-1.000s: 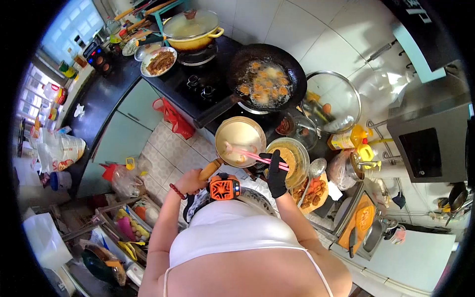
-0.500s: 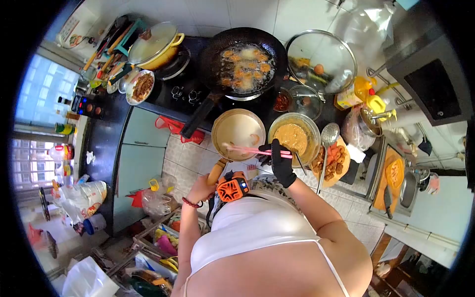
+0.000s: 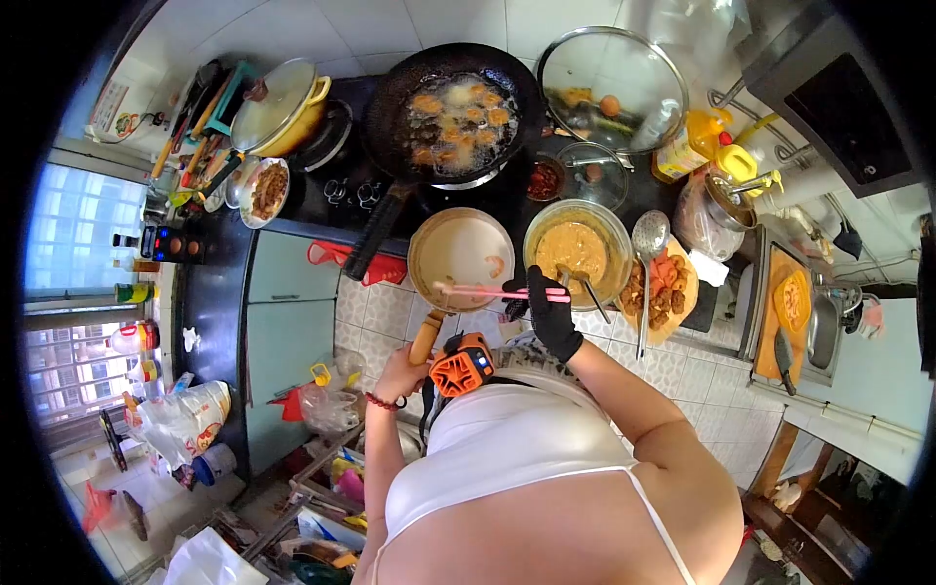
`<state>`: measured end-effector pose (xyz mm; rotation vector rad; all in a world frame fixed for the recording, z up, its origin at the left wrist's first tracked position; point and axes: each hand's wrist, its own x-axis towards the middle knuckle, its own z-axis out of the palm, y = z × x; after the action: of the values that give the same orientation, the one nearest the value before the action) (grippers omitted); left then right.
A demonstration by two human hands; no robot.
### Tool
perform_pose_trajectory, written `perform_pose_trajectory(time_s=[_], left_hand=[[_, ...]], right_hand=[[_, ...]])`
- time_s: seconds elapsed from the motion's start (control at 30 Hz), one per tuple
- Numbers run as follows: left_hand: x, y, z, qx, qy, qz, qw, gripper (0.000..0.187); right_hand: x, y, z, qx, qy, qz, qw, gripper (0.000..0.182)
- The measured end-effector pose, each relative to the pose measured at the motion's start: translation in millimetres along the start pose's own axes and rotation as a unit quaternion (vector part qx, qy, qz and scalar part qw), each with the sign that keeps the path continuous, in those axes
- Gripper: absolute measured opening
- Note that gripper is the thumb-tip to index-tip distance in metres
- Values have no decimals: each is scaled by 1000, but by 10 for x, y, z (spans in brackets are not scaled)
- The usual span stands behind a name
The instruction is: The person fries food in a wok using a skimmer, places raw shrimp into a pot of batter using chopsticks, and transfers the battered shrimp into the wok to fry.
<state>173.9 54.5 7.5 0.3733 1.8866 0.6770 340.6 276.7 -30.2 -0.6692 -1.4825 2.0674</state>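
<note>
My bare left hand (image 3: 398,376) is closed around the wooden handle (image 3: 426,337) of a cream-coloured saucepan (image 3: 450,246). One pale orange, curled piece, which looks like a shrimp (image 3: 495,265), lies inside it. In a black glove, my right hand (image 3: 553,324) grips pink chopsticks (image 3: 478,291), their tips over the pan's near side. Just beyond that hand stands a bowl (image 3: 624,246) of thick tan batter (image 3: 568,244) with a spoon (image 3: 591,298) in it. Behind the saucepan, golden pieces (image 3: 429,103) bubble in oil in a black wok (image 3: 385,127).
The wok's long handle (image 3: 375,234) juts toward the counter edge. On the right are a slotted ladle (image 3: 650,234), fried pieces (image 3: 663,302) on a board or plate, and an oil bottle (image 3: 690,146). A lidded yellow pot (image 3: 283,112) and a dish of food (image 3: 266,190) stand left.
The view has turned slightly, so the stove shifts left and up. My hands keep their holds on the saucepan and chopsticks. The pieces in the wok have drifted a little.
</note>
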Motion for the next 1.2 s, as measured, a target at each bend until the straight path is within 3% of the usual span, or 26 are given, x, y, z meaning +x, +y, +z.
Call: perform_pose_trajectory(time_s=[0.03, 0.13, 0.23, 0.33, 0.37, 0.47, 0.57, 0.67, 0.77, 0.87, 0.9, 1.0, 1.03, 1.13, 1.2], left_hand=[[-22, 34, -5, -3, -3, -6, 1000, 20], [-9, -18, 21, -10, 5, 1, 1000, 22], [-22, -2, 47, 1, 16, -3, 1000, 24], [19, -90, 33, -6, 12, 2, 1000, 27], [20, -93, 34, -12, 7, 7, 1000, 28], [9, -62, 29, -14, 4, 11, 1000, 27], [-5, -54, 18, -20, 2, 13, 1000, 27], [-30, 0, 31, -8, 7, 3, 1000, 27], [-41, 23, 14, -3, 1, 0, 1000, 26], [-63, 67, 13, 10, 8, -14, 1000, 26], [-62, 61, 11, 8, 6, -11, 1000, 26], [-41, 22, -4, 5, 2, -4, 1000, 26], [-29, -1, -5, 5, 1, -6, 1000, 26], [-18, -7, -14, 15, -2, -11, 1000, 26], [-16, -10, -18, 20, -4, -6, 1000, 26]], right_hand=[[2, 12, 1, 56, 2, 20, 998, 41], [7, 57, -14, -7, -28, 105, 994, 43], [-19, 79, -5, 74, 20, 16, 997, 44], [18, 82, -40, -2, -7, 7, 1000, 45], [19, 75, -25, 15, -12, 58, 998, 45], [17, 24, -15, 57, 15, 9, 998, 45], [54, 106, -44, 16, -13, 37, 999, 46], [38, 81, -26, 23, 11, -6, 1000, 47], [62, 252, -101, -45, 7, 32, 998, 48], [51, 193, -63, 16, -15, -3, 1000, 49], [55, 43, 39, 58, 42, 27, 997, 50], [89, 110, 38, 1, -9, 22, 1000, 52], [48, 103, 32, 22, -10, 75, 997, 52], [41, 168, 95, 92, 35, 37, 994, 53], [65, 265, 34, 52, -4, 44, 998, 53]])
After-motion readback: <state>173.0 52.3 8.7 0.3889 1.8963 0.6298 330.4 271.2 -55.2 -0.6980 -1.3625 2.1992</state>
